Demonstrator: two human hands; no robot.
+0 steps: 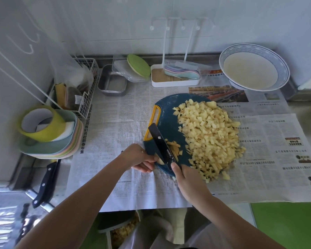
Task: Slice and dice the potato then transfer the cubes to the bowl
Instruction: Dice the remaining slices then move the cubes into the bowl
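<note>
From the head camera we are looking down at a counter covered in newspaper [113,126]. In the middle a dark blue cutting board [166,112] with a yellow handle is lying flat. A large heap of potato cubes [210,137] is covering its right half and spilling over the right edge onto the paper.

At the near-left corner of the board, our left hand [142,159] is curling its fingers around a small last piece of potato [159,160], pinning it down. Our right hand [186,178] is gripping the handle of a black knife [160,142]. Its blade is angling away from us, just beside the left fingertips. A few cut potato strips [174,149] are lying just right of the blade.

We are judging the dicing to be nearly finished, with only this end piece and the strips left to cut.

The bowl [285,69], white with a blue patterned rim, is standing well apart at the far right; we cannot tell whether it is holding anything. The next move is calling for short, careful cuts close to tucked fingers, then for gathering the heap and carrying it across to the bowl without scattering more cubes.

To the left, a second knife [47,182] is lying at the counter edge.
</note>
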